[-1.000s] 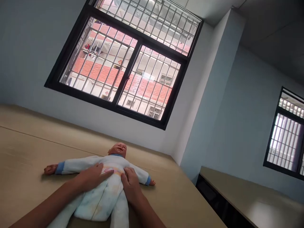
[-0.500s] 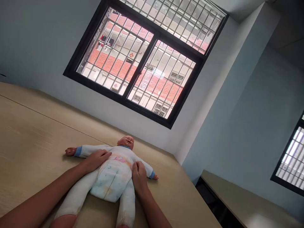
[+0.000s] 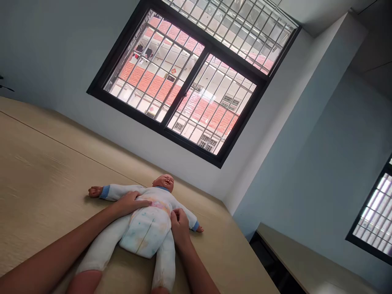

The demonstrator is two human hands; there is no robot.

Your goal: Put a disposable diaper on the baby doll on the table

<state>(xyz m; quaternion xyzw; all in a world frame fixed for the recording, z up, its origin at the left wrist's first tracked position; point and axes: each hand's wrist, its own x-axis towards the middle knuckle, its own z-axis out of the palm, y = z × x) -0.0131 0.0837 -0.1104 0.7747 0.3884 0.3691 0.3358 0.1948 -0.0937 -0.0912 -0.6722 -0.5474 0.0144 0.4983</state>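
Observation:
A baby doll (image 3: 165, 196) lies on its back on the table, arms spread, in a white outfit with blue cuffs and collar. Around its hips is a white diaper (image 3: 143, 234) with pale blue marks and a pinkish-orange waistband. My left hand (image 3: 130, 203) grips the diaper's waist on the left, its thumb stretched across the waistband and its fingers at the doll's side. On the other side, my right hand (image 3: 180, 223) is closed with bent fingers at the diaper's right edge. What its fingertips pinch is mostly hidden.
The wooden table (image 3: 45, 163) reaches back to the wall, with a seam across its far part. Above it is a barred, black-framed window (image 3: 183, 94). A second, lower-looking table (image 3: 306, 253) with a dark open side stands at the right.
My left thumb has moved right across the diaper's waistband. My right hand stays at the right edge. The camera view has shifted slightly.

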